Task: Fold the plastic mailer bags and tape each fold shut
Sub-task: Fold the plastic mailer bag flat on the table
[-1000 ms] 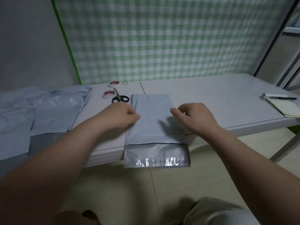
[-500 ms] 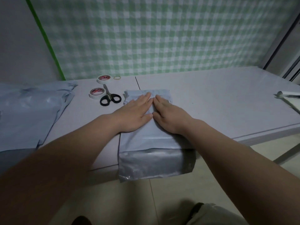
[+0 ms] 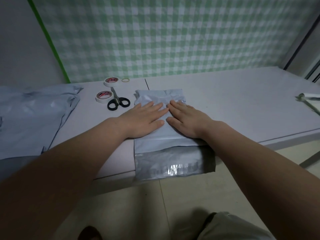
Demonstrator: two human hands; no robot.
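A pale blue plastic mailer bag (image 3: 159,96) lies flat on the grey table (image 3: 233,104), its far end wrinkled. Its grey flap with a shiny adhesive strip (image 3: 174,163) hangs over the table's near edge. My left hand (image 3: 145,118) and my right hand (image 3: 187,118) press flat on the bag side by side, fingers straight and nearly touching at the middle. Two rolls of white tape, the near tape roll (image 3: 103,96) and the far tape roll (image 3: 112,81), sit left of the bag beside black-handled scissors (image 3: 118,103).
A heap of more pale blue mailer bags (image 3: 32,116) covers the table's left end. A small rubber band (image 3: 125,80) lies near the checked wall. A notebook with a pen (image 3: 310,101) sits at the far right edge. Tiled floor lies below the table's near edge.
A second ago both hands held the bag's side edges with curled fingers. They have come together on the bag's middle and lie flat. The far end of the bag now looks wrinkled.
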